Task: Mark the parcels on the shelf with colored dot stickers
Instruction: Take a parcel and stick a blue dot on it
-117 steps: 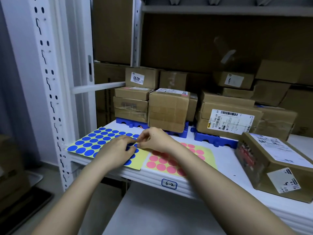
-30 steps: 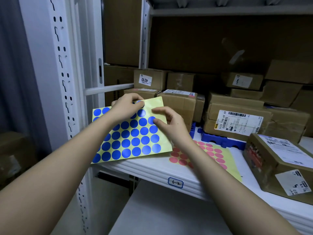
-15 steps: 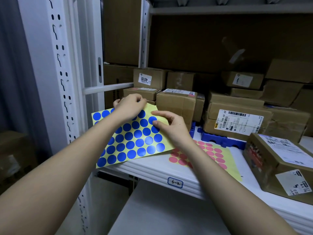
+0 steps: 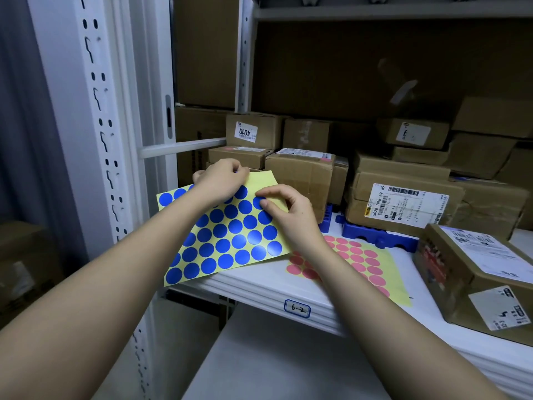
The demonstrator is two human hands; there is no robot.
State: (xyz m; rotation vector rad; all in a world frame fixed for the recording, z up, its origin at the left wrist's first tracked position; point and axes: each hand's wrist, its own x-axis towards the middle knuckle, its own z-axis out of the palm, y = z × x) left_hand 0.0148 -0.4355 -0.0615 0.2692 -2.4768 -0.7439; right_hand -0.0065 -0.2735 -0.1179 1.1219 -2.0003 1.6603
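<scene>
White shelf [image 4: 259, 287] (labelled 6-2) bears parcels [image 4: 401, 203], pink sticker sheet [image 4: 372, 269]

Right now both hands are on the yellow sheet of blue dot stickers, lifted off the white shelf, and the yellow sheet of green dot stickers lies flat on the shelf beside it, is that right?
Not quite. The flat yellow sheet carries pink dot stickers, not green; the head view shows it. The rest holds: the left hand and right hand are on the yellow sheet of blue dot stickers, lifted off the white shelf.

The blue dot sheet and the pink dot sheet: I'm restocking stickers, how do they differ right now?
The blue dot sheet is lifted and tilted, gripped by the left hand and right hand; the pink dot sheet lies flat on the shelf, unheld. Blue overlaps pink's left edge. Both have yellow backing.
</scene>
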